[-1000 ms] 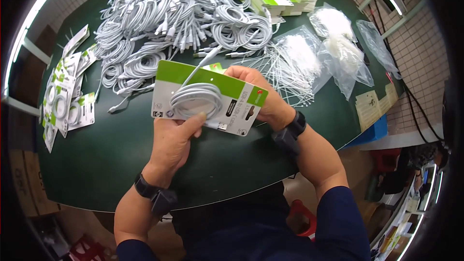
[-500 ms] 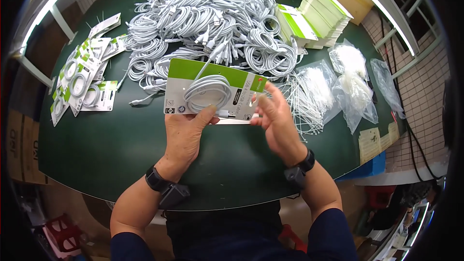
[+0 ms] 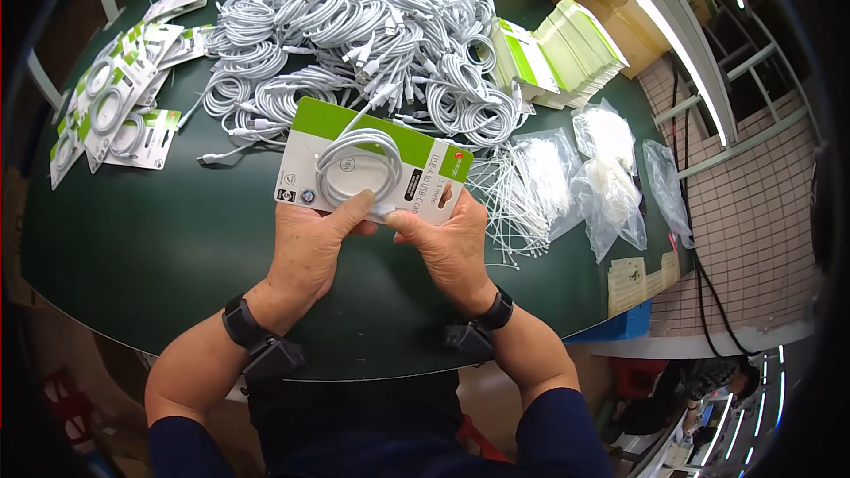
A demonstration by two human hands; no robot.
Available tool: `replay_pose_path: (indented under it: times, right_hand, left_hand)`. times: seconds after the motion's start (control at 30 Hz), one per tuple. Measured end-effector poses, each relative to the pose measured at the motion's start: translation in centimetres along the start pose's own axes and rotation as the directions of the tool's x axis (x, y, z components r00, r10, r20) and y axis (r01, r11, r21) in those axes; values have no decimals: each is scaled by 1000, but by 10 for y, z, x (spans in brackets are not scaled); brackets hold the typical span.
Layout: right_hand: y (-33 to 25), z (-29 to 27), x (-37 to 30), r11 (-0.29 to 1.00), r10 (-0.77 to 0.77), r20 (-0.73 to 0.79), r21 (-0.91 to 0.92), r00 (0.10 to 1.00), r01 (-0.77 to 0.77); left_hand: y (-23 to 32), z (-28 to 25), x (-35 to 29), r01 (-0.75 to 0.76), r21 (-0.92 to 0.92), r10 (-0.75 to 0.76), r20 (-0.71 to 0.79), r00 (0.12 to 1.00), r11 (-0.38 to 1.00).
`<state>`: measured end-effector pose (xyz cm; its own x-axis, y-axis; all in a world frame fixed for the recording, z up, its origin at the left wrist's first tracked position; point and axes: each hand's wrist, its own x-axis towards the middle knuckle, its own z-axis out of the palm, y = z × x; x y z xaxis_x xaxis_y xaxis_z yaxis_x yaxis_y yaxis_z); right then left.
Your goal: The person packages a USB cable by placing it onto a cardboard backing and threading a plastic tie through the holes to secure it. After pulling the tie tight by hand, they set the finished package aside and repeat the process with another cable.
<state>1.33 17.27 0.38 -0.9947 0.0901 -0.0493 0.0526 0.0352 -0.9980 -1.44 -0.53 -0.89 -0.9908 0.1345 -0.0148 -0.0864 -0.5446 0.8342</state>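
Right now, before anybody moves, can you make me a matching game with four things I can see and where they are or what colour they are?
Column one:
1. Cables
2. Card
3. Table
4. Ties

Column two:
A. dark green
B. thin and white, fanned out beside the clear bags
C. in a big heap at the far side
D. held by the left hand and the right hand

Right pairs: 1-C, 2-D, 3-A, 4-B.
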Motion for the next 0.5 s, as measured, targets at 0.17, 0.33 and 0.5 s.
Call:
replay_pose_path:
  times: [0.17, 0.33, 0.5]
  right_hand:
    - [18, -3, 3, 991, -43, 84, 128, 996, 32]
    - [10, -19, 14, 979, 51, 227, 183, 973, -94]
    - [7, -30, 18, 952, 127, 273, 237, 954, -195]
  left_hand:
    - [-2, -4, -1, 1, 18, -1, 41, 999, 1000]
    - [1, 1, 4, -83, 72, 81, 35, 996, 994]
    - [-5, 1, 4, -85, 62, 85, 10, 996, 994]
